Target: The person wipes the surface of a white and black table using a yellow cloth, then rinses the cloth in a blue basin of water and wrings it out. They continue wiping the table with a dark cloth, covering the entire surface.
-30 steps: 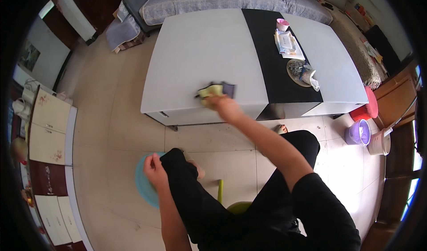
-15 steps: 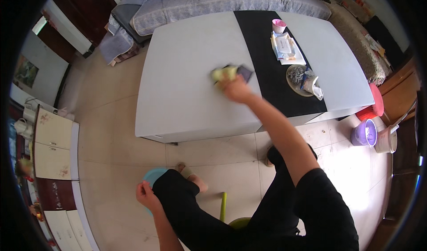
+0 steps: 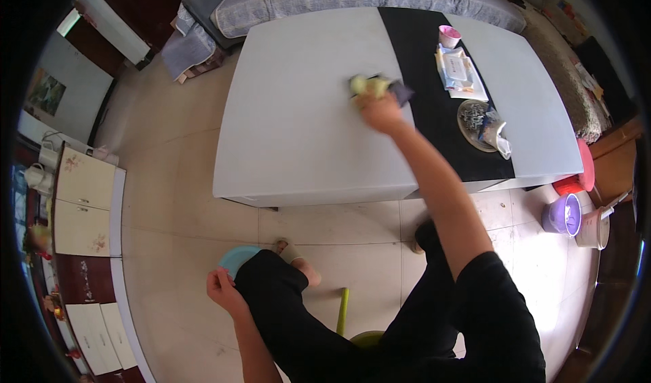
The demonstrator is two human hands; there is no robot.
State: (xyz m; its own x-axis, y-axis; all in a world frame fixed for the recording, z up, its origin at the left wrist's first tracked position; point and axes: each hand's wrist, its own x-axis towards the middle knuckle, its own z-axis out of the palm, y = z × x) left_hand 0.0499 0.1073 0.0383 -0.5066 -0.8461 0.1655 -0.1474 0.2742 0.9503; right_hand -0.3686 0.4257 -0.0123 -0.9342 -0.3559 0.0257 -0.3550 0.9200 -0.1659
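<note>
My right hand (image 3: 381,111) is on the white tabletop (image 3: 298,111), its arm stretched far forward. Under its fingers is a bunched cloth (image 3: 370,86), pale yellow-green with a dark grey part (image 3: 401,93) reaching the black strip (image 3: 424,78) down the table. Motion blurs cloth and fingertips. Beside my left knee, my left hand (image 3: 226,292) is raised with its fingers curled together; whether anything is between them is hidden. Just beyond it, a light blue basin (image 3: 237,258) stands low, partly covered by my leg.
On the strip stand a pink-and-white cup (image 3: 449,36), a pack of wipes (image 3: 456,69) and a round tray (image 3: 465,130) with small items. Purple (image 3: 561,215) and pinkish (image 3: 593,229) buckets stand at right. A green handle (image 3: 343,312) rises between my legs. A sofa (image 3: 325,3) lines the back.
My right hand and the cloth have moved slightly farther across the tabletop, away from me. The whole view has shifted a little, while my left hand stays beside the knee.
</note>
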